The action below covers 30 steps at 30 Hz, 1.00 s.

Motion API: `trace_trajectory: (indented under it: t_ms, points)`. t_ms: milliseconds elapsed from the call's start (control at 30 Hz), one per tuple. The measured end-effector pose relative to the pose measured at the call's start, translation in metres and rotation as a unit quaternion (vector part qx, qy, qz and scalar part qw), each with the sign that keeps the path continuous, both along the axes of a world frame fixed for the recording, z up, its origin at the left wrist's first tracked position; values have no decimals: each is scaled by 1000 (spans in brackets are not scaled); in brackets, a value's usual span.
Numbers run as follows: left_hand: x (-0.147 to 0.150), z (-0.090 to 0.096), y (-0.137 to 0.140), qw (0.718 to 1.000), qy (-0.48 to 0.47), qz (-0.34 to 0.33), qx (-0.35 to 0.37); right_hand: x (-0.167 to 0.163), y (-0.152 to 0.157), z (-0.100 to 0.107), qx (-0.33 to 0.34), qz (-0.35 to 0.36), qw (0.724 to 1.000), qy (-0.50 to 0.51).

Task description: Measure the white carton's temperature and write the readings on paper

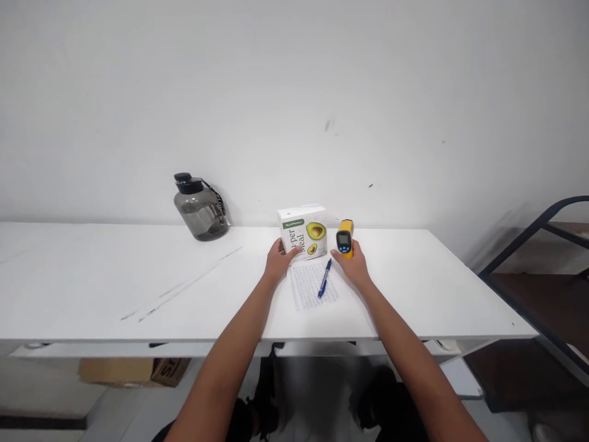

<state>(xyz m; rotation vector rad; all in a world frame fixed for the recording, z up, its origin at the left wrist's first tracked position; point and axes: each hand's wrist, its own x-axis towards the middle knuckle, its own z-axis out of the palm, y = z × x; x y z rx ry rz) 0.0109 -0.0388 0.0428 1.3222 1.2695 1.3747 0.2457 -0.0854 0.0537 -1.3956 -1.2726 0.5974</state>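
The carton [301,224] is sitting near the back edge of the table [115,276], towards its back right corner. We are gripping it with our left hand [277,261], thumb across the front, while our right hand [353,263] is clasping a yellow handheld meter [345,239]. We seem to be steadying both; the next move is probably calling for keeping clear of the pen [324,278].

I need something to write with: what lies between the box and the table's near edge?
The head view shows a written-on sheet with a blue pen on it, in front of the box.
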Motion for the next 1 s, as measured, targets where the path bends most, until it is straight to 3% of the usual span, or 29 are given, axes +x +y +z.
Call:
trace_trajectory:
  t_ms: [100, 200, 433, 733, 1000]
  points:
    - [1, 2, -3, 1000, -4, -15, 10, -6, -7, -4, 32, 101, 990, -96]
    - [1, 1, -2, 999, -18, -24, 42, -5, -10, -9, 67, 145, 966, -205]
    - [-2, -1, 2, 996, -6, 2, 88, -1, -3, -18, 98, 96, 943, -303]
    - [-2, 0, 2, 995, 19, -24, 95, -7, -8, -9, 39, 41, 954, -293]
    - [-3, 1, -1, 994, 26, -43, 99, -7, -9, -8, 50, 39, 961, -270]
